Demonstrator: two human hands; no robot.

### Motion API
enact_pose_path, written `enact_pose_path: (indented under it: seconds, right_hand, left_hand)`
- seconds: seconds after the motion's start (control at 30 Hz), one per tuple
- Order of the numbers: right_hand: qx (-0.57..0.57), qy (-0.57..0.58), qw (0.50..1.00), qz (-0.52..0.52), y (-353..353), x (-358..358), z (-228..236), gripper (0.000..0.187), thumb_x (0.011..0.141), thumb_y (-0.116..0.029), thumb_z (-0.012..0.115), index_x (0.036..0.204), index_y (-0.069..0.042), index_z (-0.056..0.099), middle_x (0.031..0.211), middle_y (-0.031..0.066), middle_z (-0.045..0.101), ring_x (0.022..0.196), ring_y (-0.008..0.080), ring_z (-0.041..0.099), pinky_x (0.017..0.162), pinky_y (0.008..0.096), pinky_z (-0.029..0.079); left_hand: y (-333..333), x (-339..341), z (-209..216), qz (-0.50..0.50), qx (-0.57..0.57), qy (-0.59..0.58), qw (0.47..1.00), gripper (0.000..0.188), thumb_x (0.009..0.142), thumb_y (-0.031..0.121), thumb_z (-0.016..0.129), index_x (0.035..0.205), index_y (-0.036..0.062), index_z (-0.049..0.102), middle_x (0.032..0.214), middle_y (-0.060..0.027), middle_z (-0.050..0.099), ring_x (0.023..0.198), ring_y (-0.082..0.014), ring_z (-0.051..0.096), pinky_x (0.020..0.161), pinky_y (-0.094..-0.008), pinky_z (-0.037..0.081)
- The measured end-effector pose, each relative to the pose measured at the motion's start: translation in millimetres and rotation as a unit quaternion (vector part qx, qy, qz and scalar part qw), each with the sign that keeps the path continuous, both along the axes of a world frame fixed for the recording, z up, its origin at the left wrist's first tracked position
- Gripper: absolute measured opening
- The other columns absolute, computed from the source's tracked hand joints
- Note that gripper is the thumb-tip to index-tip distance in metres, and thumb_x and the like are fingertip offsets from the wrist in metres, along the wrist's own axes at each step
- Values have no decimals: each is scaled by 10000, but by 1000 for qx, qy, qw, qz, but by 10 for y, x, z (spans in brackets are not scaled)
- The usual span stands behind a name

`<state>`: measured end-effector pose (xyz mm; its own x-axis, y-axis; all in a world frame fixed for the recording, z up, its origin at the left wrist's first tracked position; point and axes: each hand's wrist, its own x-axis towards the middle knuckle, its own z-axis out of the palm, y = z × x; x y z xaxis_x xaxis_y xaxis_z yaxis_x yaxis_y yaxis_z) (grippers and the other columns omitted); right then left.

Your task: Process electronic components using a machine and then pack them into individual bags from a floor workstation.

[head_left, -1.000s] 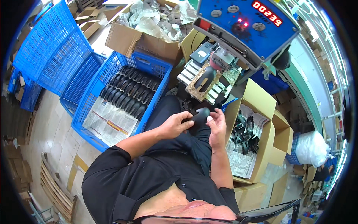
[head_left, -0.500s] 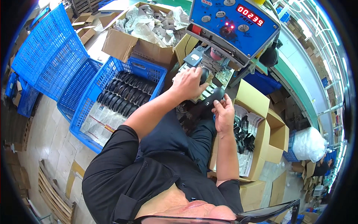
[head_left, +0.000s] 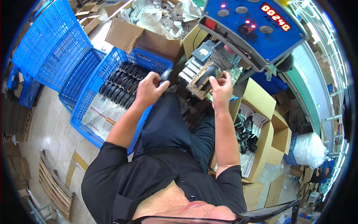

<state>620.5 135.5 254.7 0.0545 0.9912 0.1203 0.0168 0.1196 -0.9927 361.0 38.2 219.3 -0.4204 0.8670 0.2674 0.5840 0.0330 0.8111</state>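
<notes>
Left hand (head_left: pixel 148 90) swung leftward off the fixture (head_left: pixel 194 90) since the earlier frame, fingers pinching a dark piece (head_left: pixel 166 75) at their right; right hand (head_left: pixel 222 93), nearer the fixture, fingers parted, has a seated black shell (head_left: pixel 209 73) just leftward, long axis slanting far-right to near-left, contact unclear.

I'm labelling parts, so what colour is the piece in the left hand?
The piece in the left hand looks black, with a pale sheen; the head view shows it.
</notes>
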Motion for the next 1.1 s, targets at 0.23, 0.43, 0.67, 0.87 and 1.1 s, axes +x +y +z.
enact_pose_path:
  seconds: [0.23,0.43,0.67,0.87,1.1]
  right_hand:
    - [18,-156,979,-131,-46,1669,-994,437,945,-115,739,1350,2,626,1071,76,686,911,151,627,808,296,524]
    - [-87,-521,831,-175,15,3219,-2139,736,762,-255,832,1386,60,603,1330,247,672,1198,408,646,1041,452,487]
    - [-259,-526,804,-98,-321,3239,-2639,645,839,-353,848,1335,12,658,1273,223,720,1159,386,678,1001,448,503]
    - [-266,-530,798,-107,-489,3168,-2460,536,885,-365,805,1226,38,707,1220,212,736,1135,369,686,989,434,504]
    - [-189,-477,840,-176,-578,3371,-2420,460,949,-225,744,1317,32,639,1236,159,699,992,290,683,858,375,529]
  left_hand:
    - [-826,-1023,-857,68,-159,-56,983,437,836,406,818,987,26,662,871,-112,697,836,-231,676,764,-382,532]
    - [-1765,-1314,-1609,67,-313,6,947,416,833,363,816,1030,35,655,944,-152,724,893,-299,714,805,-420,558]
    - [-1912,-1136,-2064,-20,-385,61,921,430,826,316,813,1085,30,622,1041,-204,710,1039,-401,689,881,-498,557]
    - [-1755,-1009,-2009,-64,-421,77,902,425,854,315,790,1117,37,603,1116,-204,690,1101,-402,668,930,-513,553]
    - [-1769,-915,-2254,-61,-402,73,910,377,913,315,719,1143,28,636,1126,-209,688,1106,-421,671,948,-517,552]
